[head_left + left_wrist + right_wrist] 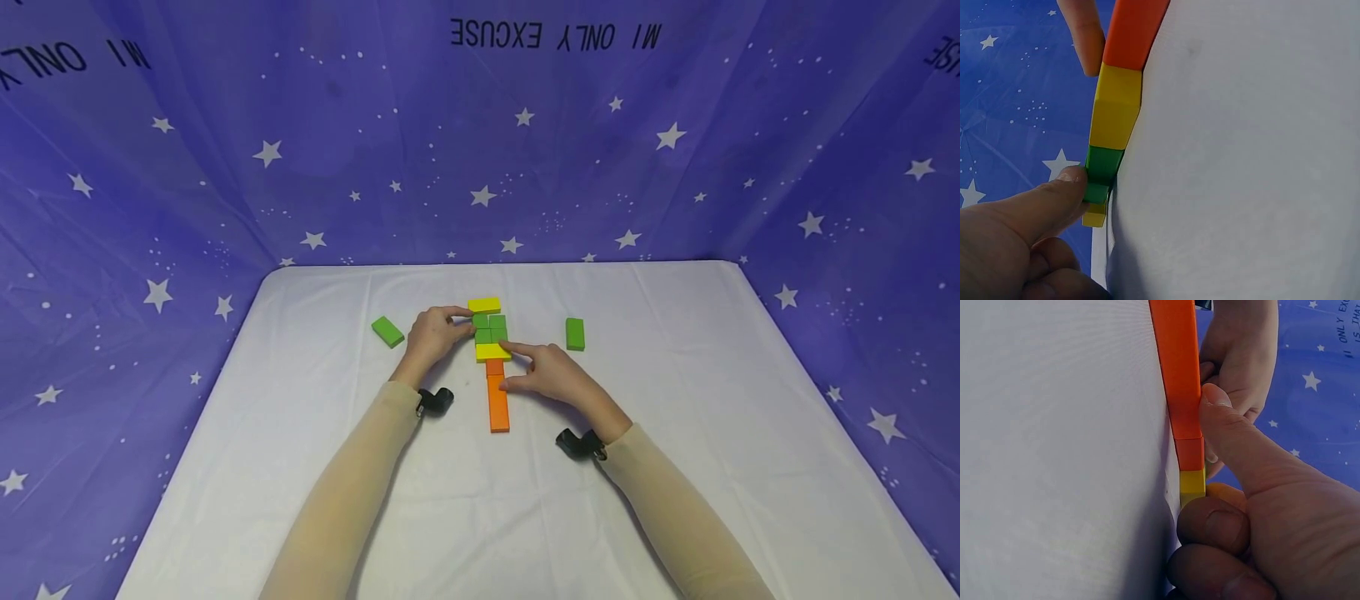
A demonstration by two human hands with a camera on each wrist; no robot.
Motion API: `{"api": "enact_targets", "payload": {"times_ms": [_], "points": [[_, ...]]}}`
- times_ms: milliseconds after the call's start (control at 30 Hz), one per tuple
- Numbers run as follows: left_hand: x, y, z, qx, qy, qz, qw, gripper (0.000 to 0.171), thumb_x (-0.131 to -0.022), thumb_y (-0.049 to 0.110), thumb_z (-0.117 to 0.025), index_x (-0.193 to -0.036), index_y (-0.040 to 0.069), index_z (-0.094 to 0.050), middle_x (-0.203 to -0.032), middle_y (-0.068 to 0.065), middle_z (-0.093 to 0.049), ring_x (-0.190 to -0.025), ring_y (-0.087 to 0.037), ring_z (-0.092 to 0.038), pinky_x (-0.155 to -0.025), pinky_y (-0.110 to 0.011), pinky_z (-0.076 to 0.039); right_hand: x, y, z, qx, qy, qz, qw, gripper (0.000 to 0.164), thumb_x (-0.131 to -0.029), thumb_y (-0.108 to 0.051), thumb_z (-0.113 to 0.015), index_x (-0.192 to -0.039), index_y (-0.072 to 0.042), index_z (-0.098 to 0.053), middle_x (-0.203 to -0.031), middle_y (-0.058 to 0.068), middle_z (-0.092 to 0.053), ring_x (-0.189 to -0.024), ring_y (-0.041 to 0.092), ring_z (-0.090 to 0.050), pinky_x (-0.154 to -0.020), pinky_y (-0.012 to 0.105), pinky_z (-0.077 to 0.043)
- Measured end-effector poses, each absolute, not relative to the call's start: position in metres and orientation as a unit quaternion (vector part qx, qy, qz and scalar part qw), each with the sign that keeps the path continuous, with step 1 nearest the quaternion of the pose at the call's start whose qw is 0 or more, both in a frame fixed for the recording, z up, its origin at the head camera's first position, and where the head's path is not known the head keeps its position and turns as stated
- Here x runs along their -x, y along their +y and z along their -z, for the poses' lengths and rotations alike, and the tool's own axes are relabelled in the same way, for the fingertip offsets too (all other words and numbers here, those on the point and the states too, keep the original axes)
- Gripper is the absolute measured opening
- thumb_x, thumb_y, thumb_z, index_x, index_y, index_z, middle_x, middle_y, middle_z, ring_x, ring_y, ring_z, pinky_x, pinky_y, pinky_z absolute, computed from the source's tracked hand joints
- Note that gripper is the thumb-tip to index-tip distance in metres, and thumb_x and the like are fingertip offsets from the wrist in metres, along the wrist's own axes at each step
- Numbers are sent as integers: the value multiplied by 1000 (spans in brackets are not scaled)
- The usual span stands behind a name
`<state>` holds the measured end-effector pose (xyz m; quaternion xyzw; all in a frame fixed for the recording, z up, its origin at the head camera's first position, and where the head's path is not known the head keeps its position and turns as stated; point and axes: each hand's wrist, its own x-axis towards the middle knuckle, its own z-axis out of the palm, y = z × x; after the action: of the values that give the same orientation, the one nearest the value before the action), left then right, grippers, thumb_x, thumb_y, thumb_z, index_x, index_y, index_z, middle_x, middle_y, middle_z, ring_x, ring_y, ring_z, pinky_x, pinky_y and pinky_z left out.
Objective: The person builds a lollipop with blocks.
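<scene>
In the head view a row of flat blocks lies on the white table. Orange blocks [498, 405] form the near part, followed by a yellow block [491, 353], several small green blocks [482, 322] and another yellow block [484, 306] at the far end. My left hand [435, 335] touches the left side of the green blocks with thumb and index finger; its thumb [1063, 190] is at their edge in the left wrist view. From the right, my right hand [558, 372] has its index fingertip at the yellow block's corner and its thumb [1222, 412] against the orange side.
One loose green block [387, 332] lies left of my left hand, and another green block [575, 334] lies beyond my right hand. A purple curtain [480, 158] with white stars hangs behind the white-covered table [300, 400]. Black wrist cameras sit at both cuffs.
</scene>
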<state>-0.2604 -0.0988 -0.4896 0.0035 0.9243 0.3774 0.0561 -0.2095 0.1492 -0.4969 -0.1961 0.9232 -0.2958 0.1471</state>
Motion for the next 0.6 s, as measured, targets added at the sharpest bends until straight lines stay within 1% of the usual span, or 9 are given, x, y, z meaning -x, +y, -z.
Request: {"api": "enact_targets", "payload": {"times_ms": [233, 400, 600], "points": [[260, -98, 490, -8, 928, -369, 55, 32, -96, 41, -78, -126, 31, -79, -87, -3, -73, -75, -20, -55, -65, -32, -40, 209, 150, 496, 193, 923, 297, 150, 84, -85, -53, -86, -159, -29, -52, -56, -8, -32, -53, 11, -29, -57, 29, -28], [258, -97, 490, -10, 929, -367, 49, 31, -96, 41, -77, -126, 31, -80, -93, -3, -78, -86, -20, -62, -70, -32, -44, 209, 150, 496, 195, 921, 302, 151, 84, -85, -52, -86, -158, -28, -53, -56, -9, -30, -52, 10, -28, -57, 29, -28], [257, -96, 490, -7, 928, -368, 50, 31, -97, 41, -76, -126, 32, -80, -101, -4, -80, -96, -23, -66, -79, -37, -50, 210, 151, 496, 197, 920, 304, 151, 85, -85, -54, -86, -158, -28, -53, -57, -9, -30, -54, 11, -28, -58, 30, -28]]}}
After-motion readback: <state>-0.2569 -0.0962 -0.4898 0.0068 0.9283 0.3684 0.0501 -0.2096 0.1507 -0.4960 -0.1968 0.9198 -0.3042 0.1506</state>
